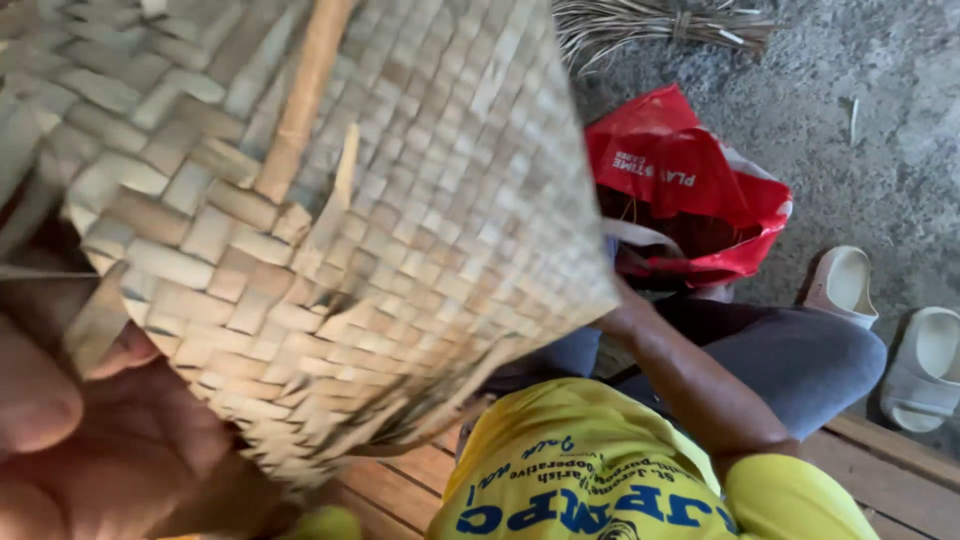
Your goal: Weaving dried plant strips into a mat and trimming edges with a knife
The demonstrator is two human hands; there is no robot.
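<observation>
A woven piece of pale dried leaf strips (400, 200) fills most of the view, held up close to the camera. A thicker tan rib (300, 90) runs down its upper middle. My left hand (90, 430) is at the lower left, blurred and very near, its fingers closed on the weave's lower edge and a loose strip end (95, 320). My right forearm (700, 390) reaches from the yellow sleeve up to the weave's right edge. The right hand itself is hidden behind the weave.
A red plastic bag (690, 180) lies open on the grey ground beyond my knee in grey trousers (800, 350). Two pale sandals (845, 285) sit at the right. A bundle of dried strips (660, 25) lies at the top. Wooden planks (900, 480) are under me.
</observation>
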